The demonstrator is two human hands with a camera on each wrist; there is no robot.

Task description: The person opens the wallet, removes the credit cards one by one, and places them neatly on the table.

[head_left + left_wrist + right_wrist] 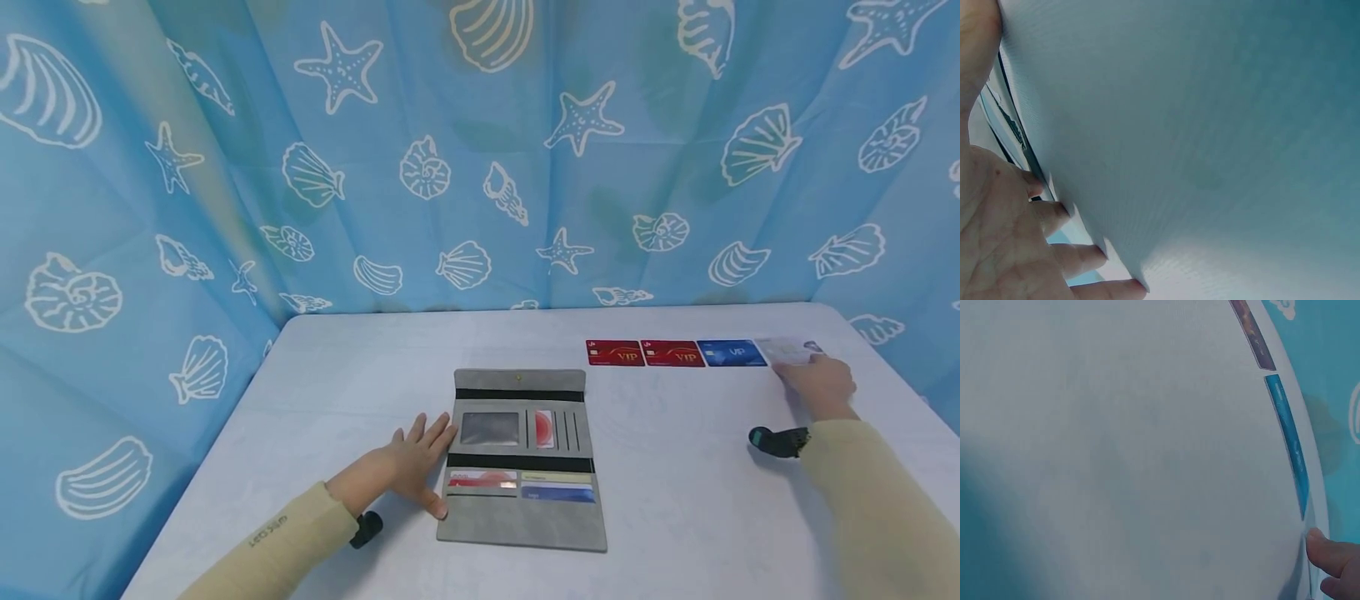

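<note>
A grey wallet [522, 462] lies unfolded on the white table [675, 483], with cards in its slots. My left hand [408, 467] rests flat beside the wallet's left edge, fingers straight and touching it. Its fingers [1060, 250] also show in the left wrist view. Two red VIP cards [643, 352], a blue card [731, 352] and a pale card [787, 350] lie in a row at the far right. My right hand [817, 382] presses its fingertips on the pale card. In the right wrist view a fingertip [1329, 556] sits near the blue card [1288, 440].
A blue curtain [480, 150] printed with shells and starfish hangs behind the table and along both sides. The table's left edge [217, 450] runs close to my left arm.
</note>
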